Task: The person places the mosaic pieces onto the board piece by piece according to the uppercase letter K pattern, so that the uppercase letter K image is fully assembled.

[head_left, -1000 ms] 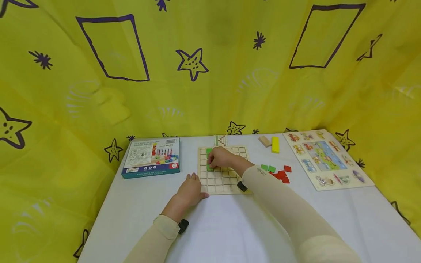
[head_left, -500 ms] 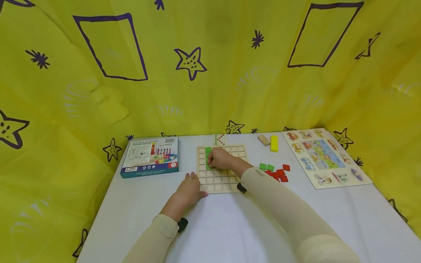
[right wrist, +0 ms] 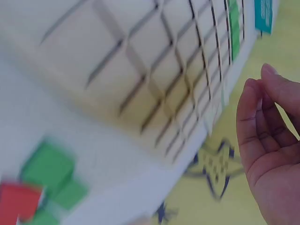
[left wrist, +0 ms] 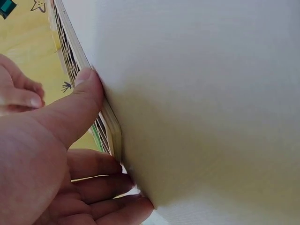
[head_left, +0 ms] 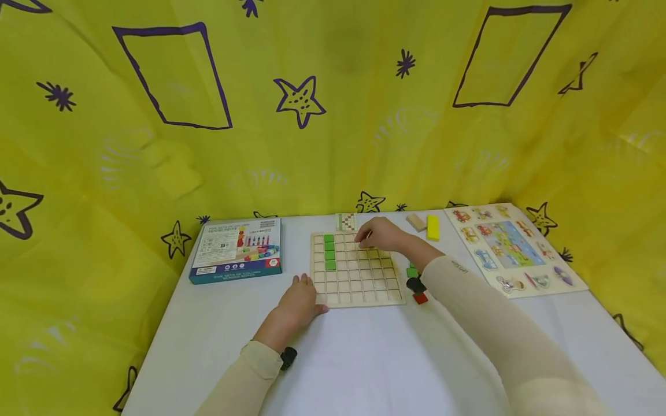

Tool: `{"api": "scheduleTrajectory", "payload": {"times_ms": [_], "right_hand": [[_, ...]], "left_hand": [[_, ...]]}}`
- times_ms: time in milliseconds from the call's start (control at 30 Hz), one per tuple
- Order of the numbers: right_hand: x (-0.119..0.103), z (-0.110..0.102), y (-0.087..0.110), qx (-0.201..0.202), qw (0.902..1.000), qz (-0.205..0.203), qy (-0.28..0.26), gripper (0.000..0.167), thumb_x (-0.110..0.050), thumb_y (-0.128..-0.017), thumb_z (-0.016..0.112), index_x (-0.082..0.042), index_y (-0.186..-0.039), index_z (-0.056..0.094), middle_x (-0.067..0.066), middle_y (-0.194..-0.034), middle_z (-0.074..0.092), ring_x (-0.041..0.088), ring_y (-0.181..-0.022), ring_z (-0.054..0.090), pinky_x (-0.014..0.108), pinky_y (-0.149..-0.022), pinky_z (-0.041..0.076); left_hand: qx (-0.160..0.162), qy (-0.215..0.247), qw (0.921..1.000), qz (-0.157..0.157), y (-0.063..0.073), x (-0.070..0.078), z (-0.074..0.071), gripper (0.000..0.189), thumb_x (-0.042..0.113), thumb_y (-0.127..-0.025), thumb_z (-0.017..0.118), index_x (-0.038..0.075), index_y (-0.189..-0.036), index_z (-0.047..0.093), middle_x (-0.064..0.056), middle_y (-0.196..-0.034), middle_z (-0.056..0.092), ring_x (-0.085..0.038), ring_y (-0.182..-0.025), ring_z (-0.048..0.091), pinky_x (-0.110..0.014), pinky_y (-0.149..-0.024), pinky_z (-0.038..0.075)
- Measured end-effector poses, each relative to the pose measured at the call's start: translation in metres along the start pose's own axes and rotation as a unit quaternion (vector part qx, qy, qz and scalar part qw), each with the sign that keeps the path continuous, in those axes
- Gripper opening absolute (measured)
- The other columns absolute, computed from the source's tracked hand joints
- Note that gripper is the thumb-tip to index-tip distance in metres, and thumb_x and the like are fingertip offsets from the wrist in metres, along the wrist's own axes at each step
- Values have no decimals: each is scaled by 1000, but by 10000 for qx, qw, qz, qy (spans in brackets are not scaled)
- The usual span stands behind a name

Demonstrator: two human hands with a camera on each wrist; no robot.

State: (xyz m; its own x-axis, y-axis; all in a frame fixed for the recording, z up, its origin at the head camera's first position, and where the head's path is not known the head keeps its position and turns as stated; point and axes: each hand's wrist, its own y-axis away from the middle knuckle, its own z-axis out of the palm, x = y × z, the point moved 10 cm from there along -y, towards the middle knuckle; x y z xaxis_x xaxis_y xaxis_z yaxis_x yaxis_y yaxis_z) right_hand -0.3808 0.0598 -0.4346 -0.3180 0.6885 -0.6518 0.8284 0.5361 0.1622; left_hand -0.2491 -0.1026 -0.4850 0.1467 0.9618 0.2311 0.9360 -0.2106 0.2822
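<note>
The wooden grid board lies on the white table, with several green square tiles set in one column at its left. My left hand rests against the board's near left corner. In the left wrist view, its thumb lies along one edge and the fingers extend past the corner. My right hand is over the board's far right part. The right wrist view shows its fingers curved and the thumb tip meeting them, with nothing visible between.
Loose green tiles and a red tile lie right of the board, partly behind the right wrist. A small pattern card, a yellow block and a plain wooden block sit behind. A picture puzzle and a box flank them.
My right hand has left the green column and moved right across the board, uncovering the green tiles. My left hand stays at the corner.
</note>
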Motion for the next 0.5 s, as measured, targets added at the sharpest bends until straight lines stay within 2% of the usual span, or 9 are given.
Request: {"api": "scheduleTrajectory", "payload": {"times_ms": [200,500], "right_hand": [[33,-32,28,142,9989,434,123,19,-9,-94,71,1,-110,74,8,-99,71,27,-87,66,34,-73,54],[80,-50,58,-10,9951,947,270,20,-6,-92,72,2,-110,74,9,-100,70,22,-85,61,34,-78,54]], "left_hand": [[-21,6,10000,39,0,0,-1,85,41,-93,71,-18,-144,38,-31,-153,36,-46,-144,32,-47,-115,34],[32,90,10000,10,-1,-2,0,87,41,-93,72,-19,-145,36,-32,-153,36,-46,-144,31,-48,-114,34]]}}
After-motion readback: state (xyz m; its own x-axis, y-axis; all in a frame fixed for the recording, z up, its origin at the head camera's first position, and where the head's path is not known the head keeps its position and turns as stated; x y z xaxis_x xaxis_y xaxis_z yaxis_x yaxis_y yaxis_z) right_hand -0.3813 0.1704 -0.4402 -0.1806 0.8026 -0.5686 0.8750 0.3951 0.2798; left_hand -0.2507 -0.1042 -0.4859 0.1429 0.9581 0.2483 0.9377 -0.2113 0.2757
